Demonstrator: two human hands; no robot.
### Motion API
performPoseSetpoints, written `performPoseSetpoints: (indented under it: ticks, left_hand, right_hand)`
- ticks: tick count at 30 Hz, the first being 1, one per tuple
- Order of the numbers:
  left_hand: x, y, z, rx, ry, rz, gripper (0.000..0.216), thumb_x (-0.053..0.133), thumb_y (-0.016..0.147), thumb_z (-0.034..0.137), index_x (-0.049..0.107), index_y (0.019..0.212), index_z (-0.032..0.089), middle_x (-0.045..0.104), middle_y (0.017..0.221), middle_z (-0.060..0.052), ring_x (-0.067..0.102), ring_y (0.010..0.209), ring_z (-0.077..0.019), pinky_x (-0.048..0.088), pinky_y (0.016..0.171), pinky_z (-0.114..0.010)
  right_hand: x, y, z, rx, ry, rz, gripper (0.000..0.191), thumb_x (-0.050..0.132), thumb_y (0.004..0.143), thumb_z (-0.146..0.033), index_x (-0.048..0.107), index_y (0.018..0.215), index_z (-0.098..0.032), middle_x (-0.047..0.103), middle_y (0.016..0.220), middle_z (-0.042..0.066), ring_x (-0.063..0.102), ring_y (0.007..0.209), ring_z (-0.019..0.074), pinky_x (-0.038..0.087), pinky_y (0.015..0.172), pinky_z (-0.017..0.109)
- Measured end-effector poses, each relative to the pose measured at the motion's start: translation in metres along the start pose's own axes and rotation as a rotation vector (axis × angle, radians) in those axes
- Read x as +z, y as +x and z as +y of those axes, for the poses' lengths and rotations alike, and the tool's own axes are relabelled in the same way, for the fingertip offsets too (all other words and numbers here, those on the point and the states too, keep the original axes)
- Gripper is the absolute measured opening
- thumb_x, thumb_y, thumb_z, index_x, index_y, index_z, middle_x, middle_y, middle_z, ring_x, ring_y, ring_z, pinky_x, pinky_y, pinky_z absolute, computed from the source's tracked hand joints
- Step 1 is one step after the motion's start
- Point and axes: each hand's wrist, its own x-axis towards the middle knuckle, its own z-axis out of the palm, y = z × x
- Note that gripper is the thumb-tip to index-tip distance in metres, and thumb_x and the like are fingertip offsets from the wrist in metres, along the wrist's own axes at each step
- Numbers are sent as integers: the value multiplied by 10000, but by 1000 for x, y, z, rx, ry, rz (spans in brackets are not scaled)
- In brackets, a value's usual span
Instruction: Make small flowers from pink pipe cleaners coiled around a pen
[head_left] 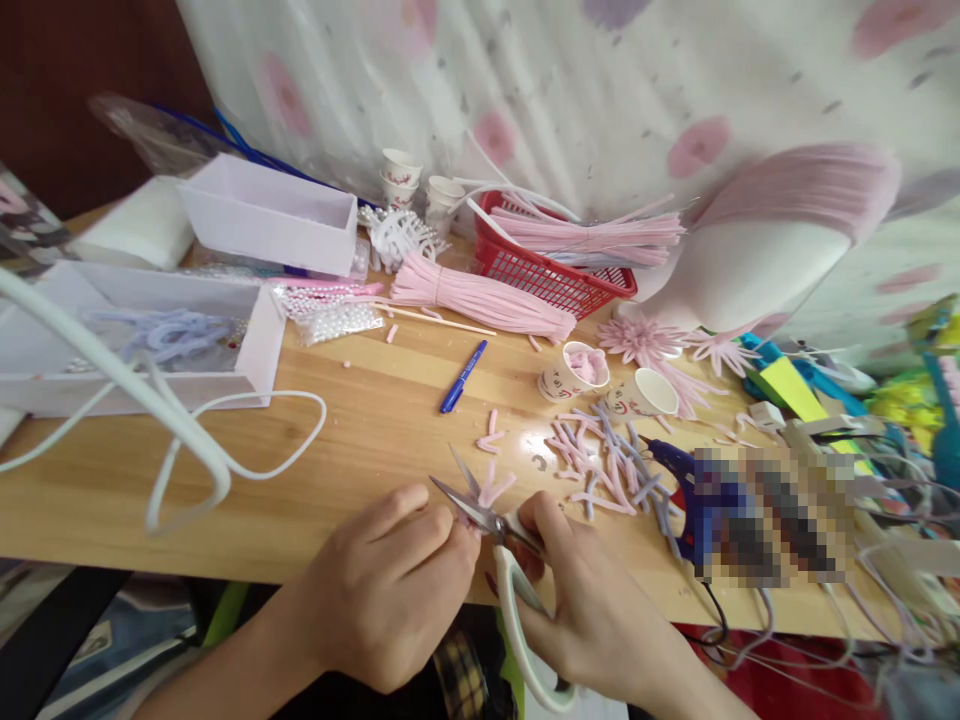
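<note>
My right hand (574, 590) grips a pair of scissors (517, 585) with pale handles. Their blades are parted and point up and left, over the fingertips of my left hand (401, 580). That hand is closed in a pinch at a pink pipe cleaner (495, 487), whose short ends stick up beside the blades; its lower part is hidden. Just beyond lie short cut pink pieces (491, 437) on the wood. To the right spreads a pile of cut pink and grey-violet pipe cleaner pieces (596, 455).
A blue marker (463, 377), a paper cup of pink pieces (559, 385) and another cup (622, 405) stand ahead. A blue glue gun (697, 500) lies right. Behind are a pink bundle (480, 297) and red basket (525, 265). White boxes (270, 225) and a white cable (165, 390) occupy the left.
</note>
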Motion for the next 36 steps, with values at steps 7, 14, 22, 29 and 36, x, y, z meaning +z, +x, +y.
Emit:
performPoseSetpoints:
  ticks: [7,14,22,29,36]
  left_hand:
    - [3,-2,3,0,-51,9,320,371,926,74,685,989,61,726,802,-97,656,809,-215,535,834,-369]
    - [4,1,-3,-19,-22,80,202,460,917,54,652,954,104,691,700,-59,632,688,-194,545,646,-319]
    - [12,0,-2,-437,-210,123,205,624,892,112,630,1089,164,719,998,-80,684,961,-181,559,861,-280]
    - [11,-8,-2,-396,-327,128,242,564,913,59,672,1089,185,740,1052,-56,696,970,-159,551,899,-248]
    - [8,-22,-1,-414,-352,170,302,568,909,56,664,1160,195,740,1116,-52,710,998,-169,575,922,-260]
  right_hand:
    - [1,-2,0,-31,-52,59,215,530,798,-186,330,863,-232,579,679,-12,519,568,168,313,517,262]
    - [3,5,9,31,-62,229,229,496,774,-182,284,728,-255,398,542,-72,382,435,119,213,436,222]
    - [6,5,8,61,37,215,207,537,765,-156,348,744,-239,411,561,-74,412,460,112,246,440,214]
    - [7,6,0,26,104,195,231,580,835,-314,373,778,-229,464,605,-52,425,502,120,313,479,237]
    - [-2,3,4,3,37,319,166,476,905,-333,367,846,-222,496,723,-7,479,612,154,408,572,274]
